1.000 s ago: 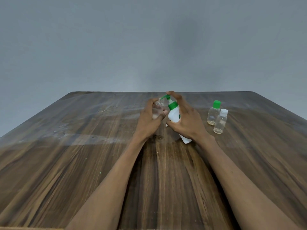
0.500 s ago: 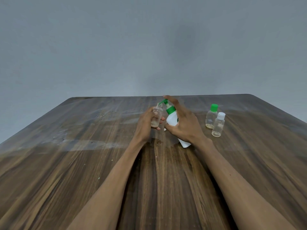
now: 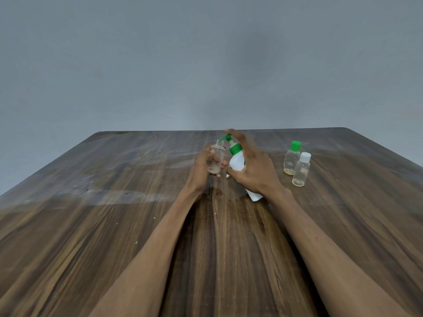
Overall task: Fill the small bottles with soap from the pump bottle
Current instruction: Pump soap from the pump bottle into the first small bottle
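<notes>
Plastic pump bottle (image 3: 238, 160), white with a green collar, leaned tilted in the right hand (image 3: 254, 170), forefinger atop the pump. Left hand (image 3: 202, 169) gripped a clear uncapped small bottle (image 3: 215, 160) under the nozzle. Two capped bottles (image 3: 296, 163) stood right of the right hand on the wood-grain table (image 3: 91, 225).

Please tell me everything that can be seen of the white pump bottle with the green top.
The pump bottle has a white, opaque, plastic-looking body, a green collar and a green pump head with a thin spout. It is tilted, top leaning away and to the left, base toward the person and seemingly lifted off the wooden table. The right hand grips its body, one finger lying on the pump head. The spout points at the open threaded neck of a small clear bottle held by the left hand.
</notes>
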